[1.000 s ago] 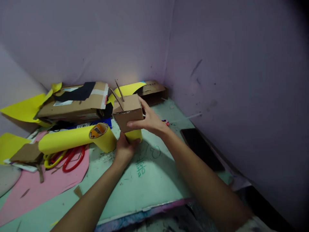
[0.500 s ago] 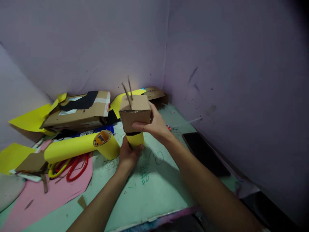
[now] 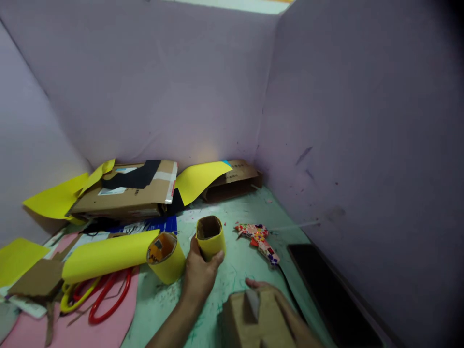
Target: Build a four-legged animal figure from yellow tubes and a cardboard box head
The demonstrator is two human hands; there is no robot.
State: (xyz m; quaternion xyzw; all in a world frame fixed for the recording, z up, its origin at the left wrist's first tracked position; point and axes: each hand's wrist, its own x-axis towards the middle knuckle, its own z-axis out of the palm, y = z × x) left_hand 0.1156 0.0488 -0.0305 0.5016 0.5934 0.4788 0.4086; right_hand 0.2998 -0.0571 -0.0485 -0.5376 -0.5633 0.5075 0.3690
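My left hand (image 3: 203, 273) is closed around a short yellow paper-covered cardboard tube (image 3: 213, 244), which stands upright with its open top showing bare brown inside. Low in the view, my right hand (image 3: 281, 302) grips a small cardboard box (image 3: 255, 316) from its far and right sides. The box is apart from the tube and blurred, with a pale pointed bit on its face. Left of my left hand stands another short yellow tube (image 3: 168, 266), beside a longer yellow tube (image 3: 105, 256) lying on its side.
A patterned glue gun (image 3: 258, 238) with a black cord lies on the green table (image 3: 203, 321). At right is a dark flat phone-like slab (image 3: 333, 295). Red-handled scissors (image 3: 112, 304) rest on pink paper (image 3: 90, 333). Flattened cartons (image 3: 145, 193) and yellow sheets (image 3: 199, 179) line the wall.
The cardboard box has come off the top of the short tube and moved down toward me in my right hand. My left hand still holds the tube. The view has tilted upward.
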